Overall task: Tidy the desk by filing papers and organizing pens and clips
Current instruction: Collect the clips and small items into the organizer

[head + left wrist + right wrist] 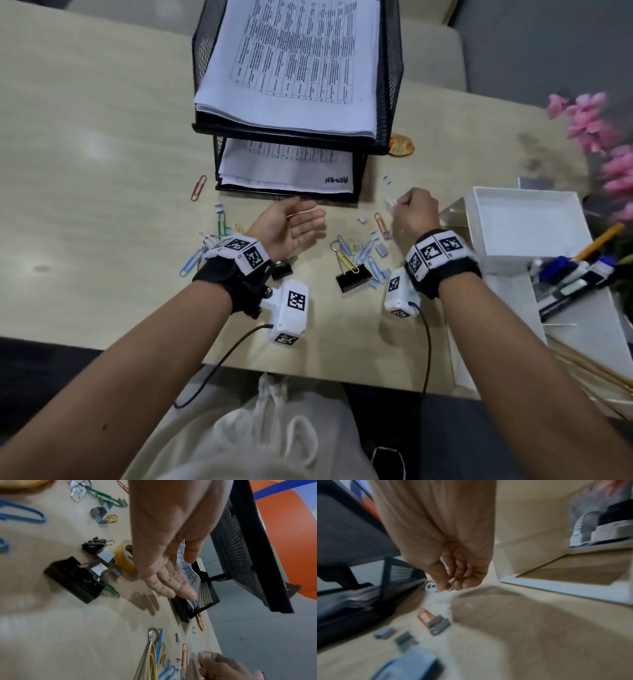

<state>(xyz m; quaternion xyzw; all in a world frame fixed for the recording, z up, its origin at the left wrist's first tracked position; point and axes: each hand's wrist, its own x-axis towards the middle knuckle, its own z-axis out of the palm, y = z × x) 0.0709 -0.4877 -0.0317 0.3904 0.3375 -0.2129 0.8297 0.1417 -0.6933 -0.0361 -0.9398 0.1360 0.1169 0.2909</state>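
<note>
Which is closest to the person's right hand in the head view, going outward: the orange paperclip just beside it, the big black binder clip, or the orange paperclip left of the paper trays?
Measured from the right hand in the head view:
1. Orange paperclip, just left of the hand on the desk.
2. Black binder clip, nearer the person, among the coloured clips.
3. Far orange paperclip, across the desk, left of the lower paper tray.

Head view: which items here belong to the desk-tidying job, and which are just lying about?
Job:
- loose paper clips
- black binder clip
- papers in the mesh tray
- pens
- white organizer box
- small clip in the right hand
- left hand, palm up

Lying about:
- pink flowers
- tape roll
</note>
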